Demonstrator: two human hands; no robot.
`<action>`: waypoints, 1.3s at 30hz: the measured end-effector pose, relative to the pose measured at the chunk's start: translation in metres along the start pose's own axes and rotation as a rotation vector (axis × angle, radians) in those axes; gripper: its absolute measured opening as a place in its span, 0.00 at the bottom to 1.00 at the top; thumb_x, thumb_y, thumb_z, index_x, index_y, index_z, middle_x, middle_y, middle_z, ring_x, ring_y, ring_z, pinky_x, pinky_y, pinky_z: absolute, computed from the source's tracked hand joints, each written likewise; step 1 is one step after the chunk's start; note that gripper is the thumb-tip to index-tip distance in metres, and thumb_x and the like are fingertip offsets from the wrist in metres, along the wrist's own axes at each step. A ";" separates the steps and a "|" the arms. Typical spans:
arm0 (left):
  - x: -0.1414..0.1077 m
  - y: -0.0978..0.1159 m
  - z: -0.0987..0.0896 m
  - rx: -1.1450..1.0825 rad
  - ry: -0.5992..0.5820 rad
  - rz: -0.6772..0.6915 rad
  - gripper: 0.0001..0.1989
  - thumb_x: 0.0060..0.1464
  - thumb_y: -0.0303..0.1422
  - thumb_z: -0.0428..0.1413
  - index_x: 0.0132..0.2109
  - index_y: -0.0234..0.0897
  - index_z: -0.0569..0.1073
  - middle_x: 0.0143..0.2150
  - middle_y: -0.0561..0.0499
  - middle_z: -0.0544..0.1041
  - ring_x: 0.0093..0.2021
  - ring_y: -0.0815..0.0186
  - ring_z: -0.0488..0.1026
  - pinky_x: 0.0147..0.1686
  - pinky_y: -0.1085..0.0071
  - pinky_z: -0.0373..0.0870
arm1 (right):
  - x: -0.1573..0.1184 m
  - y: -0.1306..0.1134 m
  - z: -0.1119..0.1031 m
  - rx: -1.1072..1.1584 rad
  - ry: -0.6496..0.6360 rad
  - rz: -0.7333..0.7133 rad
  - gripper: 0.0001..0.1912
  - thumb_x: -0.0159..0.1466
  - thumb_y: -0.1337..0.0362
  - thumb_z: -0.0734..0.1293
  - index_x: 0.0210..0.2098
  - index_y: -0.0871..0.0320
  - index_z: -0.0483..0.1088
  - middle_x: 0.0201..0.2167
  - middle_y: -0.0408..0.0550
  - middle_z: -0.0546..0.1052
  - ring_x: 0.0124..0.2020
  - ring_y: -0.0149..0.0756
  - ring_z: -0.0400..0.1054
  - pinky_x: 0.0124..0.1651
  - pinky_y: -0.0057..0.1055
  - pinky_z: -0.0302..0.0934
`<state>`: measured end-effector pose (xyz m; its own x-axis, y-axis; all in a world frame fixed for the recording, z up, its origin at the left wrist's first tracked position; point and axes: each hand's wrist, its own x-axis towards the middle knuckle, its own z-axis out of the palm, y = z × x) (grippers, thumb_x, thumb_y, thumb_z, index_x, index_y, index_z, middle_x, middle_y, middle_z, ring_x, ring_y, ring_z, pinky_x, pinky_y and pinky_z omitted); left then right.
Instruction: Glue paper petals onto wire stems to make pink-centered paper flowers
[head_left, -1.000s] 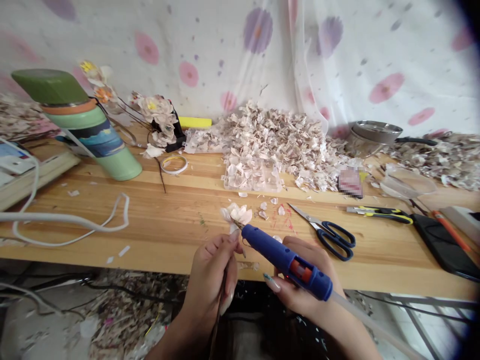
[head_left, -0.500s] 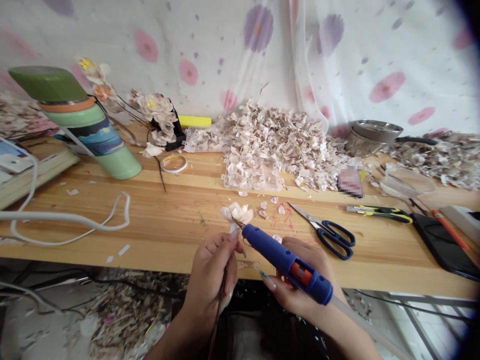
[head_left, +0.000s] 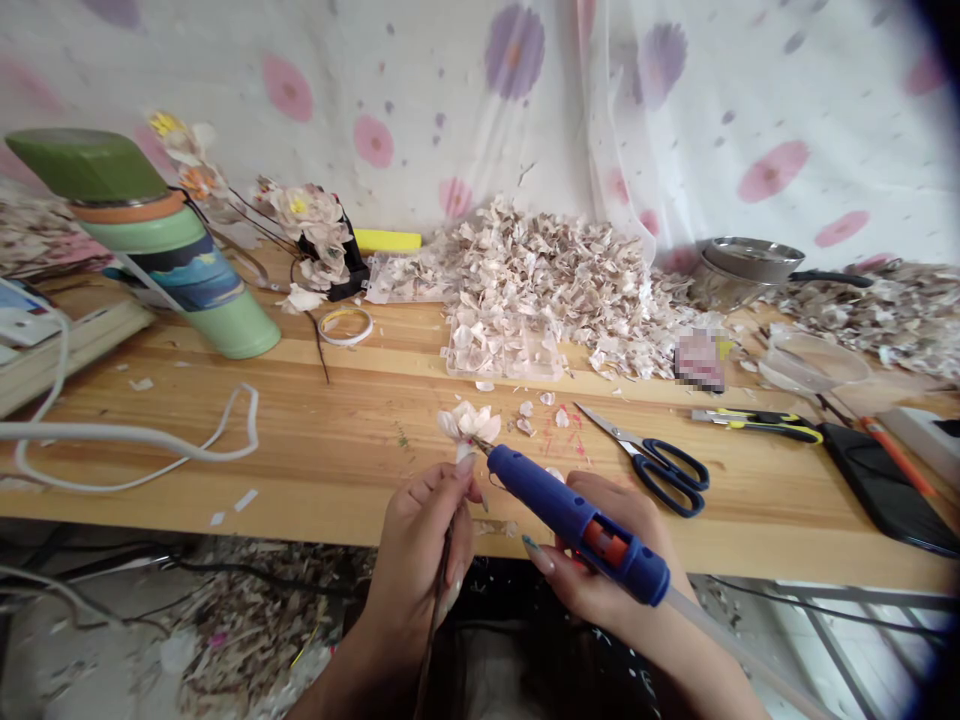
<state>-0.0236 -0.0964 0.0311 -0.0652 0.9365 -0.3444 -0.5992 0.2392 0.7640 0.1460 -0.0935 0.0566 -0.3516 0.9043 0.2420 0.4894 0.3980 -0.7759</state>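
Observation:
My left hand [head_left: 429, 530] pinches the thin brown stem [head_left: 433, 615] of an artificial flower [head_left: 469, 422] with pale cream petals, held just above the table's front part. My right hand [head_left: 611, 540] is wrapped round a blue hot glue gun [head_left: 559, 500], with a translucent glue stick [head_left: 720, 640] coming out of its back end. The metal nozzle tip is at the base of the petals; whether it touches them I cannot tell. A few loose petals [head_left: 526, 426] lie just beyond the gun.
Dark-handled scissors [head_left: 652, 460] lie right of my hands, with a utility knife [head_left: 757, 422] and black phone [head_left: 889, 490] farther right. Behind is a large petal heap [head_left: 555, 270] and a clear compartment box [head_left: 506, 362]. At left stand a green bottle [head_left: 202, 270] and white cable [head_left: 150, 435].
The glue gun's nozzle has shifted slightly right and down against the flower base. The flower has tilted a little to the left. Both hands keep their grips.

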 end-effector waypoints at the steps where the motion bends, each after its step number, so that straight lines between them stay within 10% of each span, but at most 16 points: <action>1: 0.000 0.001 0.000 0.006 0.005 -0.005 0.24 0.39 0.50 0.70 0.22 0.35 0.71 0.04 0.61 0.56 0.05 0.81 0.47 0.07 0.85 0.44 | 0.000 0.000 0.000 -0.001 0.000 0.004 0.20 0.56 0.57 0.72 0.20 0.58 0.59 0.19 0.38 0.62 0.21 0.26 0.56 0.24 0.26 0.48; 16: -0.001 0.000 -0.002 0.025 0.001 0.005 0.23 0.44 0.49 0.67 0.23 0.35 0.70 0.04 0.63 0.55 0.06 0.81 0.44 0.08 0.85 0.42 | 0.002 -0.006 -0.002 0.014 -0.006 0.079 0.17 0.57 0.58 0.71 0.21 0.57 0.60 0.20 0.39 0.64 0.22 0.28 0.59 0.24 0.28 0.51; 23: -0.006 0.012 -0.003 0.011 0.036 0.005 0.19 0.48 0.43 0.67 0.24 0.34 0.70 0.05 0.63 0.57 0.06 0.82 0.46 0.09 0.86 0.46 | 0.008 -0.008 0.003 0.154 0.217 0.168 0.11 0.57 0.57 0.70 0.25 0.57 0.68 0.21 0.41 0.68 0.22 0.30 0.61 0.26 0.31 0.56; 29: -0.019 0.031 -0.017 0.011 0.101 0.126 0.15 0.49 0.40 0.66 0.26 0.35 0.74 0.05 0.63 0.57 0.07 0.80 0.48 0.10 0.85 0.48 | 0.065 -0.006 0.016 0.247 0.013 0.277 0.19 0.66 0.46 0.63 0.31 0.56 0.70 0.15 0.38 0.64 0.15 0.29 0.59 0.19 0.28 0.54; 33: -0.035 0.038 -0.011 0.067 0.169 0.159 0.18 0.45 0.45 0.68 0.23 0.36 0.73 0.05 0.62 0.57 0.07 0.79 0.49 0.10 0.84 0.49 | 0.129 -0.009 0.051 0.062 -0.108 0.170 0.23 0.69 0.44 0.58 0.51 0.52 0.71 0.32 0.47 0.78 0.34 0.40 0.74 0.37 0.35 0.68; 39: -0.041 0.033 -0.009 0.095 0.192 0.135 0.20 0.42 0.48 0.69 0.24 0.37 0.73 0.06 0.60 0.57 0.09 0.79 0.50 0.12 0.82 0.49 | 0.178 -0.011 0.117 -0.092 -0.151 0.145 0.34 0.66 0.41 0.61 0.43 0.70 0.74 0.46 0.69 0.76 0.54 0.63 0.67 0.56 0.51 0.60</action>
<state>-0.0483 -0.1297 0.0655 -0.2959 0.8979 -0.3261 -0.4977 0.1464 0.8549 -0.0151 0.0448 0.0400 -0.3840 0.9226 0.0365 0.6119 0.2839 -0.7382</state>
